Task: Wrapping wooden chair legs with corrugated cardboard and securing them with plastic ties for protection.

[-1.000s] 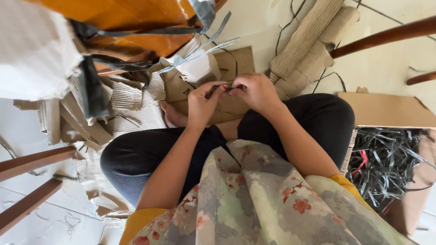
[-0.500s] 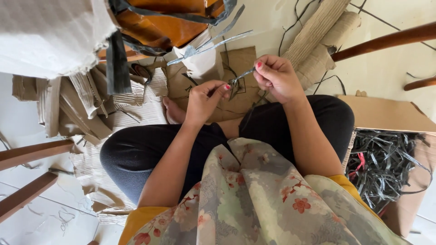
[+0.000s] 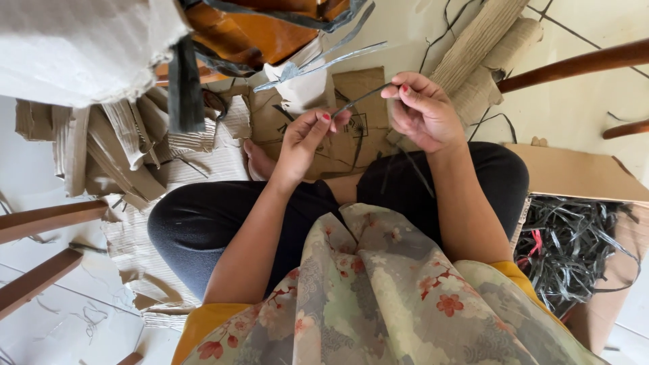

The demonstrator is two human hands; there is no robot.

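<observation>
Near frame centre-top, left hand [image 3: 305, 138] and right hand [image 3: 422, 108] fingers each pinch an end of a thin dark strip [image 3: 362, 100]. Corrugated cardboard scraps [image 3: 128, 145] crowd the left; a box of dark strips [image 3: 574, 243] sits lower right.

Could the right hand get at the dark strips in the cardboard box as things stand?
Probably yes. The cardboard box sits open-topped beside the right leg, its dark strips uncovered, with nothing between. But the right hand is busy pinching a thin dark strip with the left hand.
</observation>
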